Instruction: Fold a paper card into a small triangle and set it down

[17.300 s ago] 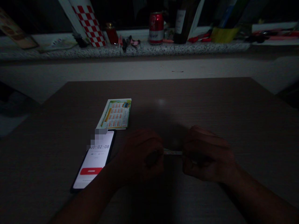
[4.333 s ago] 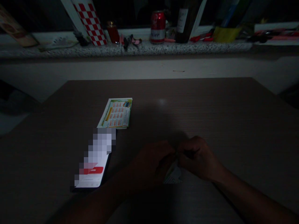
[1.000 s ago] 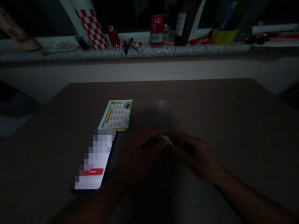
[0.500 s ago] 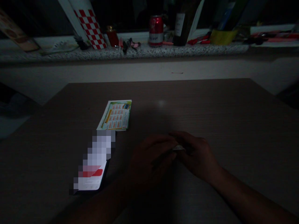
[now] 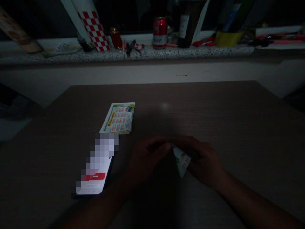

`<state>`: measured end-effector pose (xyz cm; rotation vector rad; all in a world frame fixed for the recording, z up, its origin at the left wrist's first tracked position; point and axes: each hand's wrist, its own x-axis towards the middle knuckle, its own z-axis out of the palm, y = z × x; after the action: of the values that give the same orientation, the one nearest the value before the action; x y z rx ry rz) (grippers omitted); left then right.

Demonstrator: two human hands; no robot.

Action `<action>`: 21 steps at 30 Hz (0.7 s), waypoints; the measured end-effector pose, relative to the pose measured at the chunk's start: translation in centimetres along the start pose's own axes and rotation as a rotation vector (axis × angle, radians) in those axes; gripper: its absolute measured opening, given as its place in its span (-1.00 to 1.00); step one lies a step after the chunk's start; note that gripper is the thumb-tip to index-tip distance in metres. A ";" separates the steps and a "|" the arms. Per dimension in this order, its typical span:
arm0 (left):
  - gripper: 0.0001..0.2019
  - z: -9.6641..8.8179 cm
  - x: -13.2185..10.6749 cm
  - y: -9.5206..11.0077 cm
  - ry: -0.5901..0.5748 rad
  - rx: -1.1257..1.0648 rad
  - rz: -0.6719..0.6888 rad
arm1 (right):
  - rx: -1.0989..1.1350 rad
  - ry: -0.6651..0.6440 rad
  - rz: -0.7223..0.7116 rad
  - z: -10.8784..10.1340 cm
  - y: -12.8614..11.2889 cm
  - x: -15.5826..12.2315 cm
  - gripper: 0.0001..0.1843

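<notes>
Between my two hands is a small folded piece of printed paper (image 5: 182, 161), pale with green and orange print, showing a pointed triangular shape. My left hand (image 5: 149, 156) pinches its upper left tip with the thumb and bent fingers. Around its right side my right hand (image 5: 203, 159) is closed, with the fingertips partly hidden behind the paper. To the left of my left hand lies a lit phone (image 5: 96, 178), its screen partly blurred. Just beyond the phone rests a stack of printed calendar sheets (image 5: 120, 117) in matching colours.
The dim wooden table (image 5: 209, 105) reaches a white wall. Above it, a stone sill (image 5: 147, 54) bears a red can (image 5: 160, 33), a dark bottle (image 5: 184, 28), a red-and-white checkered tube (image 5: 94, 30), a small red bottle (image 5: 116, 38) and a yellow container (image 5: 228, 38).
The paper has turned so that a larger triangular face shows below the fingers. My left hand has shifted its grip, with its thumb now up at the paper's tip.
</notes>
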<state>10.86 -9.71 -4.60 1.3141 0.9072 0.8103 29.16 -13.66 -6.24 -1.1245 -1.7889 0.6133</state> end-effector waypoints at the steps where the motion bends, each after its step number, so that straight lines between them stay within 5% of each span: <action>1: -0.87 0.0 0.2 -0.1 -0.020 -0.044 -0.041 | 0.006 -0.003 -0.005 0.0 0.0 0.0 -0.53; 10: -0.82 -0.4 0.5 -0.9 -0.094 -0.182 -0.220 | -0.020 0.027 0.074 0.1 0.3 0.0 -0.63; 21: -0.89 -0.1 0.3 0.0 -0.110 -0.047 -0.185 | 0.099 0.041 0.133 0.3 0.1 0.1 -0.67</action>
<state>10.93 -9.36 -4.62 1.2026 0.9023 0.6060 28.87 -13.51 -6.40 -1.1860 -1.6405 0.7441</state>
